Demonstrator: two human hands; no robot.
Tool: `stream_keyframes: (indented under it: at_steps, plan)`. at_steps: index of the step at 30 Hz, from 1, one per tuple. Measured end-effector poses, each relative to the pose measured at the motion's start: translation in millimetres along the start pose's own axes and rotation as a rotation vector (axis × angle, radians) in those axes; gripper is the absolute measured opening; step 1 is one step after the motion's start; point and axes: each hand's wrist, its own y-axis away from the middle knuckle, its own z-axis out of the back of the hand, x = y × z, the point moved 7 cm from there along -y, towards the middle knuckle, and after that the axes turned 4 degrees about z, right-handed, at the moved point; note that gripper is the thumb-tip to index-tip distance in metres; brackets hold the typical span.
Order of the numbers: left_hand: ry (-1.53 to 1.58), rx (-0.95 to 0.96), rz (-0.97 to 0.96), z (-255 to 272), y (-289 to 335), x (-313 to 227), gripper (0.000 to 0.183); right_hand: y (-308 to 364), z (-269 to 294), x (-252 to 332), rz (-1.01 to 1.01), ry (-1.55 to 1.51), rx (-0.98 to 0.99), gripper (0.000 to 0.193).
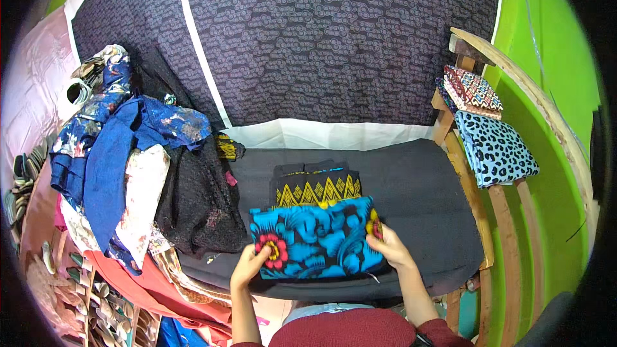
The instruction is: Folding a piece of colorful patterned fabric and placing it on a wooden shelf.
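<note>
A folded blue and black patterned cloth (pixel 321 244) with red and yellow flowers lies flat between my hands on a dark cushion (pixel 418 199). My left hand (pixel 250 262) grips its left edge, thumb on top next to a red flower. At the right edge my right hand (pixel 391 247) pinches the cloth near a yellow flower, its fingers underneath out of sight. Just beyond, partly covered by the blue cloth, is a folded black cloth (pixel 316 187) with a yellow zigzag border.
Loose clothes, among them a blue garment (pixel 112 167) and a black lacy one (pixel 196 199), are heaped on the left. Folded leopard-print cloth (pixel 495 148) and a patterned stack (pixel 472 90) rest on the wooden slats (pixel 511 244) at right. Shoes (pixel 109 311) fill a lower-left rack.
</note>
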Motion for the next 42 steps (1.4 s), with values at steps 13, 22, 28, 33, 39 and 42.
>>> stream_keyframes:
  at_steps: [13,22,28,33,39,42]
  plan:
    - [-0.91,-0.72,0.133,21.7,-149.5,10.8,0.04,-158.2,39.8,-45.4,0.073,0.933,-0.472,0.032]
    - [-0.671,-0.729,-0.021,24.3,-158.4,-6.4,0.037,-165.3,40.7,-32.9,0.075,0.869,-0.5,0.034]
    - [-1.004,-0.694,0.204,29.1,-169.5,21.2,0.038,-164.1,46.0,-41.7,-0.136,1.015,-0.482,0.037]
    - [-1.024,-0.715,0.073,31.2,-148.9,4.0,0.047,-147.0,43.5,-29.1,-0.172,1.082,-0.381,0.051]
    - [-1.262,-0.34,0.311,10.7,-109.2,6.3,0.073,-112.4,31.1,-24.4,-0.282,1.147,-0.148,0.073]
    - [-1.147,-0.464,0.019,6.9,-104.0,13.9,0.066,-106.2,38.8,-38.5,-0.17,0.898,-0.288,0.07]
